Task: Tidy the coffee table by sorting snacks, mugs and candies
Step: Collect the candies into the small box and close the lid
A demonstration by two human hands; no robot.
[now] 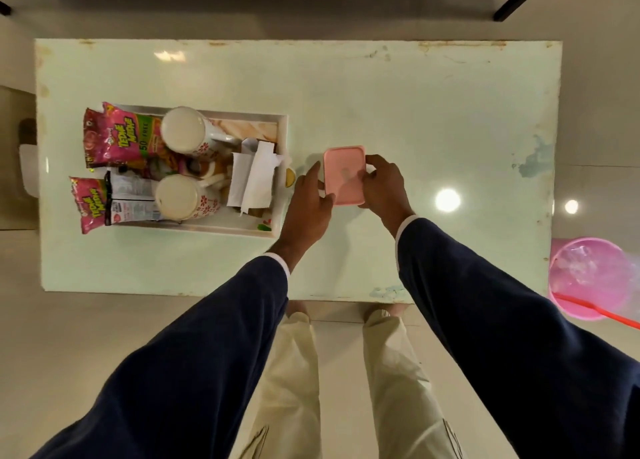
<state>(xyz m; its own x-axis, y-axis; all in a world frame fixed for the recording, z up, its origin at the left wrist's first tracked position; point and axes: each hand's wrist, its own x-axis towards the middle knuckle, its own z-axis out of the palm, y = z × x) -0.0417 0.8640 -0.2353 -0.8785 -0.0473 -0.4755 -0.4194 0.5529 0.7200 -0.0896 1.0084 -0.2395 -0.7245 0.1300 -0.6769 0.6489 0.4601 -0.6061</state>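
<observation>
Head view, looking straight down: a pale green counter (415, 95) carries a white tray (282, 167) on its left half and a pink lidded box (344, 176) near its middle. Both hands are closed around the pink lidded box: the left hand (308, 205) grips its left edge with thumb and fingers, and the right hand (384, 185) holds its right edge, fingers curled over the lid. The box stands just right of the tray, apart from it. In the tray, two white floral mugs (183, 129) stand beside pink snack packets (117, 136), which overhang the tray's left end; folded white paper napkins (252, 178) lie at its right end. Small candies between the mugs are too blurred to identify. A pink bucket (588, 275) stands on the floor past the counter's right end.
</observation>
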